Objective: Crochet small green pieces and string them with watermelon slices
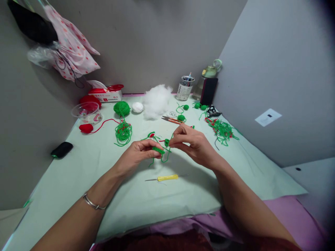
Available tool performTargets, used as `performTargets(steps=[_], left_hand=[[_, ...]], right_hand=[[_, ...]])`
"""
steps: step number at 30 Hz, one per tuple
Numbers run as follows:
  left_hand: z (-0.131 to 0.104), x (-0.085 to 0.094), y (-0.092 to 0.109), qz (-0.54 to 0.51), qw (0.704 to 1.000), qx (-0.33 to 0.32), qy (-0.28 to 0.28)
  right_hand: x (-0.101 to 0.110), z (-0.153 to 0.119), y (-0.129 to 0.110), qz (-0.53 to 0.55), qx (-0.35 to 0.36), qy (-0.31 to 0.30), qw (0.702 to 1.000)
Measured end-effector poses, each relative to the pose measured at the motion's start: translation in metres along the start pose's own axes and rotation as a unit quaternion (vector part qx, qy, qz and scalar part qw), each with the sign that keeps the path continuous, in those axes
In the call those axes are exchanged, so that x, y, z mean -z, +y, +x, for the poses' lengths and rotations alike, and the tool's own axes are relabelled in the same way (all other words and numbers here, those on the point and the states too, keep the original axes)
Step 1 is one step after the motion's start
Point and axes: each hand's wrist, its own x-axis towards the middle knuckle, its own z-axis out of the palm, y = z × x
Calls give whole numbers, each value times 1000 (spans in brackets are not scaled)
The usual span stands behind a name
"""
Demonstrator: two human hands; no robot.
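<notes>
My left hand (142, 152) is closed on a small green crocheted piece (158, 150), pinched between thumb and fingers. My right hand (192, 141) faces it with thumb and forefinger pressed together on green yarn (167, 158), which loops down between the hands. Whether a needle is also in that pinch is too small to tell. Just behind the fingertips lie a small green crocheted bit (166, 142) and a red-and-green piece (151, 135). A crochet hook (168, 178) with a yellow handle rests on the table in front of the hands.
Orange-handled thread snips (174, 120) lie beyond my right hand. Behind are white stuffing (157, 101), a green yarn ball (121, 108), a tin (185, 88), a bottle (210, 71) and a phone (209, 91). Yarn scraps (222, 131) lie right; a clear tub (87, 113) stands left.
</notes>
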Motion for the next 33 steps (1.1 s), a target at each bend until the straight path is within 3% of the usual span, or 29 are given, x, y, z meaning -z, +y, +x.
performTargets(steps=[15, 22, 26, 29, 33], left_hand=[[-1, 0, 1, 1, 1000, -5, -19], [0, -5, -4, -41, 999, 10, 4], [2, -8, -11, -69, 997, 23, 14], [4, -11, -15, -83, 996, 34, 30], [5, -15, -20, -92, 994, 35, 41]], right_hand=[[-11, -1, 1, 36, -2, -6, 999], [-21, -1, -2, 1, -81, -3, 997], [-34, -4, -4, 35, -59, -10, 998], [-42, -6, -3, 2, -28, -15, 999], [-42, -5, -8, 10, -58, -11, 998]])
